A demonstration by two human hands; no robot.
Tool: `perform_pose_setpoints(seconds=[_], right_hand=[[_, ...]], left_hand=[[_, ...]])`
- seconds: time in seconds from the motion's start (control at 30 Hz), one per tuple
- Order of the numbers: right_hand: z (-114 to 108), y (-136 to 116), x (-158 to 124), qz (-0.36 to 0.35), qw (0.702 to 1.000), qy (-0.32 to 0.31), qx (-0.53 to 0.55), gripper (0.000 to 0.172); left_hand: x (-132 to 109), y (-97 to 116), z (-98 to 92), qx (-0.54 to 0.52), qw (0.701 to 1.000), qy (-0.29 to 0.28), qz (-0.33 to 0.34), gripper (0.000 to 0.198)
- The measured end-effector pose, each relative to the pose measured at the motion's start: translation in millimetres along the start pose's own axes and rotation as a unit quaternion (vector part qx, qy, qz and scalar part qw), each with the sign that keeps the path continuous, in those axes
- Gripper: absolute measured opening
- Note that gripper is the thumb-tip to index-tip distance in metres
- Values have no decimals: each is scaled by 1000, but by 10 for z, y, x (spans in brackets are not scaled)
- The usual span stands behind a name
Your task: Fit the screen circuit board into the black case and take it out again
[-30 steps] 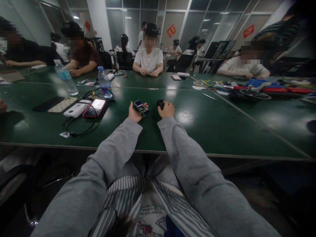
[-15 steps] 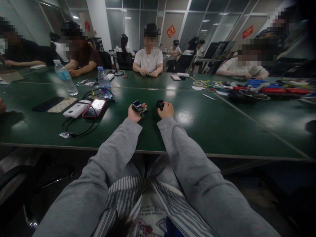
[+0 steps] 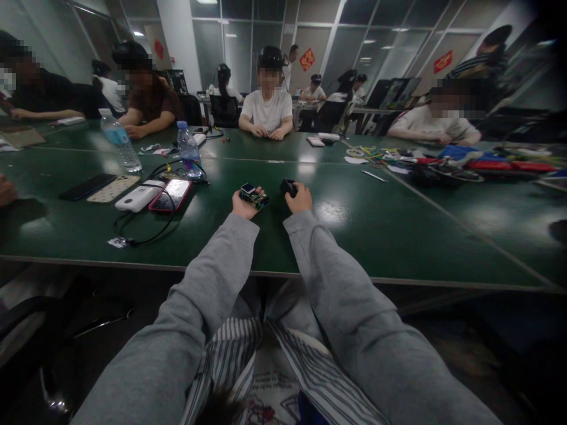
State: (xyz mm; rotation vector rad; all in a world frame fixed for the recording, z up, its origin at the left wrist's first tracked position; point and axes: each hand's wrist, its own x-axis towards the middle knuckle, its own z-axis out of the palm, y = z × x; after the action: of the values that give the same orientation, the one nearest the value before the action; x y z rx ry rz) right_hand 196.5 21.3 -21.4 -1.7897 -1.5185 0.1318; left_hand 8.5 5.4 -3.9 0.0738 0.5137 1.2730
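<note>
On my left hand (image 3: 244, 206), palm up with the fingers curled around its edges, rests a green circuit board (image 3: 257, 199) carrying a small screen (image 3: 248, 188). My right hand (image 3: 301, 198) is closed around a small black box (image 3: 289, 186), its top side partly covered by my fingers. The two hands are a short way apart over the green table (image 3: 354, 236). What the inside of the black box holds is too dark to make out.
To the left lie a red-rimmed phone (image 3: 172, 196), a white power bank (image 3: 140, 196) with a black cable, other phones, and two water bottles (image 3: 119, 141). A pen (image 3: 374, 176) and a heap of cables (image 3: 398, 158) lie right. Several people sit around the table.
My left hand with the circuit board has shifted slightly right, towards the black box. The right hand keeps its hold on the box, which looks turned a little.
</note>
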Motion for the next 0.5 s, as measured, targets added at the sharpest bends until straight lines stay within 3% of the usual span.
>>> perform_pose_setpoints(seconds=[0.17, 0.3, 0.5], right_hand=[[32, -106, 39, 10, 986, -13, 168, 45], [16, -309, -116, -84, 965, -12, 249, 48], [-4, -534, -394, -232, 942, -47, 237, 43]], left_hand=[[-32, -22, 19, 15, 1000, -3, -6, 47], [-48, -26, 10, 31, 999, -10, -1, 51], [-80, -61, 30, 55, 998, -13, -1, 59]])
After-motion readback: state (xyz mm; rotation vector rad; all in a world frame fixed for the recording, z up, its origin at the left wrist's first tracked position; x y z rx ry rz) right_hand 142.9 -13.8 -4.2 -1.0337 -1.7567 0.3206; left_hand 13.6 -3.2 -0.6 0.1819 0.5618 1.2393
